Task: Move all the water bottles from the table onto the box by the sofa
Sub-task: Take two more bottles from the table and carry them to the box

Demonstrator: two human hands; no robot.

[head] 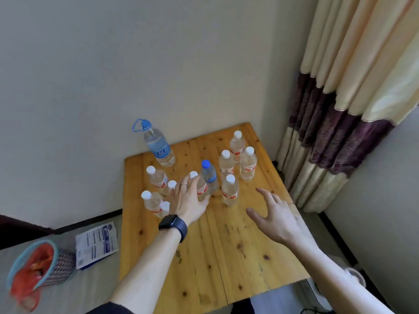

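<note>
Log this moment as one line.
phase: first pickup | left hand: closing on white-capped bottle | right hand: open, empty, above table | bottles still on table

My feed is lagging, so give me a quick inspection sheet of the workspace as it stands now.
Surface: wooden table, near half bare.
Job's things: small white-capped bottles upright at the far half; one blue-capped bottle; a large handled bottle at the back.
Clutter: nothing seen on the table.
Hands: left hand wraps a white-capped bottle; right hand open, spread, touching nothing.
Cables: dark cord on the floor, bottom right.
Surroundings: curtain right; basket with red bag and a printed packet left.
</note>
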